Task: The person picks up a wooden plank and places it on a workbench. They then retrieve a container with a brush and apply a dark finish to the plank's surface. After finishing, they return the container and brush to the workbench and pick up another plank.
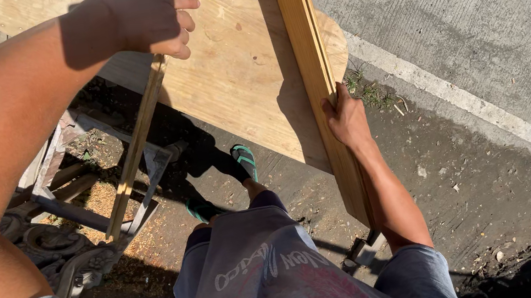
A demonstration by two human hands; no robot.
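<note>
My left hand [147, 21] is closed around a thin wooden strip [135, 145] near its top; the strip slants down to the left over a metal frame. My right hand [346, 117] grips the edge of a long narrow wooden plank [304, 35] that runs from the top of the view down past my right forearm. The plank lies along the right side of a large plywood sheet [236, 60], which sits between my two hands. My feet in green sandals [245, 162] stand on the ground below the sheet.
A grey metal frame [67, 211] with rusty parts and sawdust stands at the left, under the strip. A concrete road [472, 7] with a pale painted line [482, 109] runs along the right. Dark dirt ground with debris lies at the lower right.
</note>
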